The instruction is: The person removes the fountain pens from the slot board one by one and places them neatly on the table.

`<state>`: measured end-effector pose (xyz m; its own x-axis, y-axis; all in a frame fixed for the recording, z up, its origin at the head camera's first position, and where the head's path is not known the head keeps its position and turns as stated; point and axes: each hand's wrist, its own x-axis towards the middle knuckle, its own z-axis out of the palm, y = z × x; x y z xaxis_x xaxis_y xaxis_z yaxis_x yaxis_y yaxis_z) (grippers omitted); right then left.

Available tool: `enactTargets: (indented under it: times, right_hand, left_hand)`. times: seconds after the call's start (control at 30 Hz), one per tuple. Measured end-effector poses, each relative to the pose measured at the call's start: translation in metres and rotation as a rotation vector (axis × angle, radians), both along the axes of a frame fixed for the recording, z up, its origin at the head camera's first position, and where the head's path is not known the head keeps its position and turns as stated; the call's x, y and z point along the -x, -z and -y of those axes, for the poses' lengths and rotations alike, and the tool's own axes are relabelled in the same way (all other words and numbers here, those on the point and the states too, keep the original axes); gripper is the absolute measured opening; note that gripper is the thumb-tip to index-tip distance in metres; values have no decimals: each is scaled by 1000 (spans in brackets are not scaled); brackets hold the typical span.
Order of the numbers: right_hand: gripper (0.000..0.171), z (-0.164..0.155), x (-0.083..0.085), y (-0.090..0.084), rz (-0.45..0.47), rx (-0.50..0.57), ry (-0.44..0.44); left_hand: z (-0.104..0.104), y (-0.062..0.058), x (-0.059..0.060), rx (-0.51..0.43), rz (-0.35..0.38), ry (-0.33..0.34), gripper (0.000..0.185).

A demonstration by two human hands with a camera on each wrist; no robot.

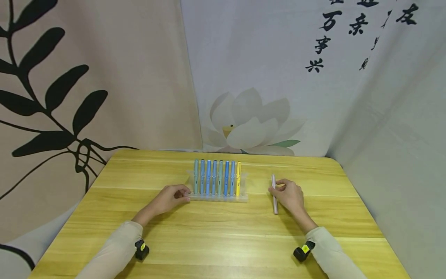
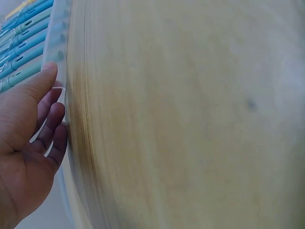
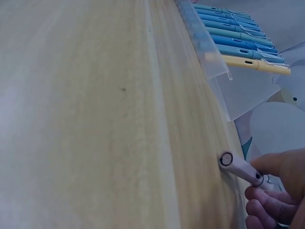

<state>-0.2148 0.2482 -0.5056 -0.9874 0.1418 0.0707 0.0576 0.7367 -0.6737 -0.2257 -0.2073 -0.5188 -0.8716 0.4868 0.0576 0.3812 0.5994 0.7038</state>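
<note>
A clear plastic pen stand (image 1: 242, 199) holds a row of upright pens in blue and grey-green, with a yellow pen (image 1: 238, 180) at the right end. My left hand (image 1: 170, 198) grips the stand's left end; in the left wrist view the thumb presses its front edge and the other fingers curl by the end. To the right of the stand, my right hand (image 1: 290, 195) pinches a pale pink pen (image 3: 240, 168) between thumb and fingers. The pen's capless-looking round end points towards me, close to the tabletop; whether it touches the wood I cannot tell.
The wooden table (image 1: 209, 248) has rounded far corners. Behind it hangs a fabric backdrop (image 1: 265, 58) with a lotus, dark leaves and writing. Bare wood lies between the stand and the pink pen.
</note>
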Motion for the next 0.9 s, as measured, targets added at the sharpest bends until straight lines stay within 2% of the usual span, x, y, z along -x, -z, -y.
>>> enactTargets:
  times: [0.67,0.9]
  right_hand:
    - [44,3,-1,7,27,-108,0]
    - [44,3,-1,3,17,-112,-9]
  left_hand:
    - [-1,-2,-1,5,4,-3,22]
    - [-2,-2,-2,8,1,-12,21]
